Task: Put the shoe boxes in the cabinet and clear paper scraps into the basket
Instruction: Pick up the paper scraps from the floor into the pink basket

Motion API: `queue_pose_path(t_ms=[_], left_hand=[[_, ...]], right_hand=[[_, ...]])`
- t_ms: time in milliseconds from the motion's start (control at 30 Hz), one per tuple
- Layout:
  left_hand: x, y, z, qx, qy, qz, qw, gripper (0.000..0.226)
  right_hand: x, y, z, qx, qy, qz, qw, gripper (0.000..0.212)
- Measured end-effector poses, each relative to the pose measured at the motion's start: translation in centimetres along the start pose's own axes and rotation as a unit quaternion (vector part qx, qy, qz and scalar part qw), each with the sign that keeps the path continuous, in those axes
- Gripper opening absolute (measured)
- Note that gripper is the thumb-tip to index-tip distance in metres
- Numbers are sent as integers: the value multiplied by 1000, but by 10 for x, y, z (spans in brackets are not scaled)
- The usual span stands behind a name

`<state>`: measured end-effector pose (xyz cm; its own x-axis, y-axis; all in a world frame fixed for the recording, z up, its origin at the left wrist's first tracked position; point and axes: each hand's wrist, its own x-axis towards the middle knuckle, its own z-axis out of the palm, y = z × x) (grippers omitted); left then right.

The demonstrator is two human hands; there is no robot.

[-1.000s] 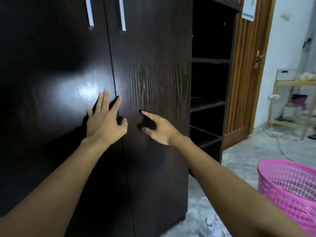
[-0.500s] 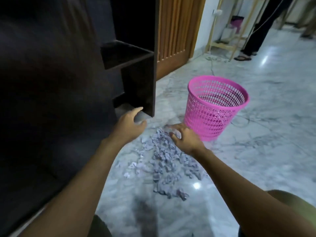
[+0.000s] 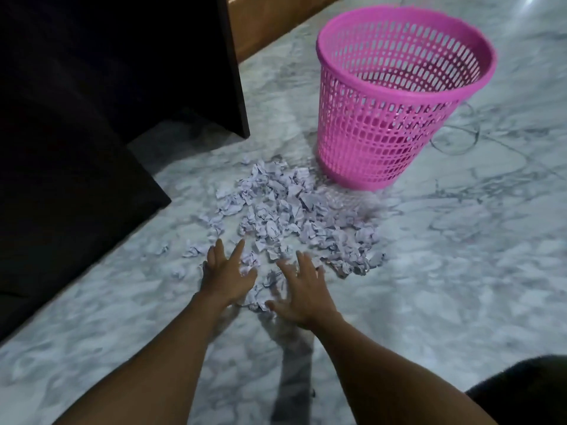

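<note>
While no shoe box shows anywhere in this view, the paper scraps (image 3: 288, 210) lie in a loose, crumpled pile on the marble floor (image 3: 460, 302), between the person and the pink basket (image 3: 395, 96). The far edge of the pile is just beside the basket's foot. A few strays sit apart on the left, toward the dark cabinet (image 3: 92, 118), whose corner stands close by. From this angle I cannot tell what is inside it, so the shoe-box half of the task cannot be judged here.

The basket stands upright, and nothing pale shows through its mesh wall, so the clearing looks not yet begun, or barely.

The left hand (image 3: 228, 273) and the right hand (image 3: 302, 291) are palm down, side by side, at the near edge of the pile. Their fingers (image 3: 237, 250) are straight and spread, released and holding nothing. Some scraps lie between and under them, but blur hides whether the palms press the paper.

In my judgement the step in hand is a first gathering of scraps. Nearly the whole pile, plus the strays, is left to go into the basket. A thin cable (image 3: 454, 153) loops on the floor behind the basket.
</note>
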<state>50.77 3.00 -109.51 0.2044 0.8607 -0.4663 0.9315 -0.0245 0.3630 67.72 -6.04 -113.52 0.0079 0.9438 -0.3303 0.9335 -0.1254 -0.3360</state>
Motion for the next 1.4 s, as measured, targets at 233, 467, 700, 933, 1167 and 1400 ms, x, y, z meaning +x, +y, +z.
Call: queue_pose_path(t_ms=[233, 467, 700, 933, 1167, 1400], left_hand=[[20, -51, 46, 64, 99, 112, 987, 61], [27, -61, 69, 93, 91, 163, 978, 66], [28, -62, 78, 71, 141, 191, 969, 61], [32, -59, 75, 64, 238, 222, 943, 50], [45, -71, 65, 53, 260, 95, 960, 60], [46, -85, 73, 57, 253, 68, 963, 63]], right_hand=[[17, -10, 56, -40, 76, -20, 996, 95], [23, -12, 81, 52, 239, -48, 968, 41], [26, -14, 75, 53, 310, -101, 944, 63], [55, 0, 52, -59, 233, -159, 958, 93], [64, -9, 56, -4, 182, -164, 970, 58], [69, -17, 73, 27, 262, -165, 950, 36]])
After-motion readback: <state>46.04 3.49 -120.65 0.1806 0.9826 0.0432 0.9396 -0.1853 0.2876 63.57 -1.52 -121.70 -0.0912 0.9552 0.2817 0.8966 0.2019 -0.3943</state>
